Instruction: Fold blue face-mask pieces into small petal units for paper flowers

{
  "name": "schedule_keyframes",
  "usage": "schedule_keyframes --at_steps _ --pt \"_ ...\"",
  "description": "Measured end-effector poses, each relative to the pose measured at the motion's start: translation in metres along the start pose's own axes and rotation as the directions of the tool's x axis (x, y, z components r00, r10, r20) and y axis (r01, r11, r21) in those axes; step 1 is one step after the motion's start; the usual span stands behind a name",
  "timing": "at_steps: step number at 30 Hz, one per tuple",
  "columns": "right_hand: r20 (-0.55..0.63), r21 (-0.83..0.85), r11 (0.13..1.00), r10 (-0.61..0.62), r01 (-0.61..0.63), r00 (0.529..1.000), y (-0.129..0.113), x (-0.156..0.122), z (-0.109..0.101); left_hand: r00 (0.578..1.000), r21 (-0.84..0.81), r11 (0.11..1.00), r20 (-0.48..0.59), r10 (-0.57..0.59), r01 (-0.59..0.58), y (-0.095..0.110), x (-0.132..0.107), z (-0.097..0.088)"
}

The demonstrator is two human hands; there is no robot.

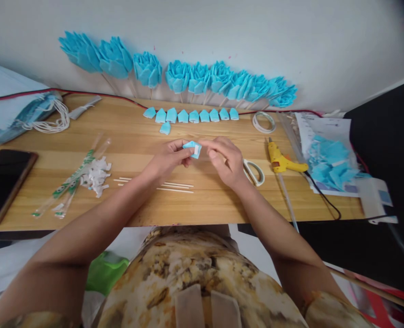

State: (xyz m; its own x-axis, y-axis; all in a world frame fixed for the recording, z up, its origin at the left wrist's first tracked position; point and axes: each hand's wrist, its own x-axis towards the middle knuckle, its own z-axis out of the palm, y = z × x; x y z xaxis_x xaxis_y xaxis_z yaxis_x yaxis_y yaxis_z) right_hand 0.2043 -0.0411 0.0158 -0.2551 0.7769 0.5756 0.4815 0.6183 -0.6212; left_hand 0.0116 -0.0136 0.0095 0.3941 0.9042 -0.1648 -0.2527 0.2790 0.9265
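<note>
A small blue folded piece (192,148) is held just above the middle of the table (137,136), pinched between the two hands. It is gripped at its left end by the thumb and fingertips of the left hand (168,159) and at its right end by the thumb and forefinger of the right hand (225,161), whose other fingers are curled loosely. Its long axis is laid roughly across, from one hand to the other, dipping slightly toward the right, and a small white patch is shown at the end next to the right hand; which way its tip points cannot be told. Farther back, a row of similar blue pieces (191,115) is lined up, with a single piece (165,128) set just in front of it. Blue paper flowers (188,77) on sticks are leaned against the wall. Thin wooden sticks (168,184) are laid beneath the left wrist, scissors (255,172) just beside the right hand, and a yellow glue gun (280,161) beyond them. At the right, loose blue pieces (328,164) are heaped on a white sheet (321,125). At the left, a clear bag (13,118) is seen with blue material inside and white cords (53,119) spilling from it, near a dark phone (2,182).
</note>
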Motion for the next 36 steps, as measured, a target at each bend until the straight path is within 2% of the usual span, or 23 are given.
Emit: schedule_keyframes --at_steps 3,5,9,14,20,25,36 --pt "-0.009 0.224 0.940 0.267 -0.258 0.964 0.006 -0.002 0.003 1.000 0.015 1.000 0.010 0.006 -0.006 0.001 0.000 0.000" --pt "0.076 0.362 0.860 0.356 -0.359 0.931 0.010 -0.002 0.007 1.000 0.025 1.000 0.014 0.012 -0.012 0.001 -0.001 0.000" --pt "0.249 0.512 0.713 0.411 -0.479 0.877 0.011 0.000 0.011 0.999 0.049 0.998 0.030 0.024 -0.025 -0.001 0.000 0.000" --pt "0.275 0.596 0.630 0.423 -0.499 0.863 0.007 0.003 0.012 0.999 0.083 0.996 0.028 0.041 -0.043 -0.003 0.000 -0.001" --pt "0.291 0.569 0.626 0.452 -0.533 0.843 0.006 0.003 0.013 0.998 0.147 0.988 0.033 0.051 -0.056 -0.001 -0.001 0.000" --pt "0.292 0.485 0.672 0.480 -0.560 0.827 0.006 0.003 0.012 0.998 0.186 0.981 0.042 0.038 -0.045 0.002 -0.002 0.001" --pt "0.249 0.466 0.717 0.456 -0.519 0.854 0.008 -0.002 0.015 0.995 0.189 0.982 0.100 -0.014 -0.005 -0.002 0.000 -0.005"
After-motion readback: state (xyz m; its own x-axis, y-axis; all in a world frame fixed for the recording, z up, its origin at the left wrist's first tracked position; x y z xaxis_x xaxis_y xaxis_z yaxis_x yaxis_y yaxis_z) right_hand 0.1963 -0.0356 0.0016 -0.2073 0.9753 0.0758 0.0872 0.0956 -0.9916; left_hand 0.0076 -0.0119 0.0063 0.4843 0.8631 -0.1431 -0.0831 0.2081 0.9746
